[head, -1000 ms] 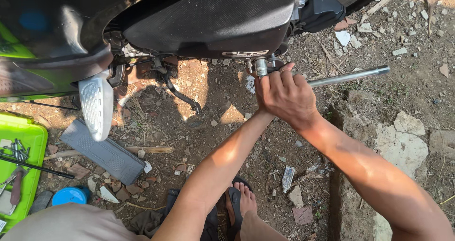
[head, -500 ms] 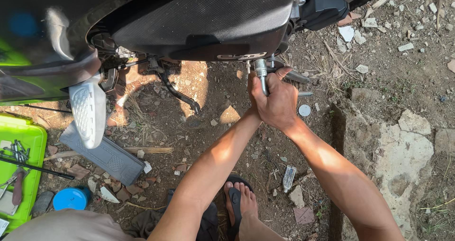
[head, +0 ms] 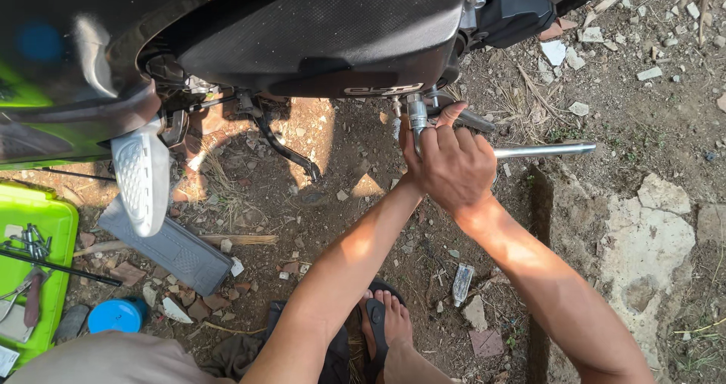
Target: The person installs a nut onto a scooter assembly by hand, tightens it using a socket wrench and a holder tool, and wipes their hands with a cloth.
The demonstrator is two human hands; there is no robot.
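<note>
Both hands, right hand (head: 457, 168) over left hand (head: 414, 146), clamp the long silver steel wrench (head: 541, 150) under the black scooter engine (head: 318, 36); a square, steady pull seems best.

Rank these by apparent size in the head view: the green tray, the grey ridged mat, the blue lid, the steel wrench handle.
1. green tray, though cut off by the frame.
2. grey ridged mat.
3. steel wrench handle: long but thin, partly hidden under the hands.
4. blue lid.

The scooter (head: 302, 44) is set at twelve o'clock, with both hands (head: 450, 165) clasped just beneath it around a wrench (head: 541, 150) whose handle is pointed toward three o'clock. A tray (head: 34, 225) is placed at nine o'clock, a foot (head: 386, 320) at six.
</note>
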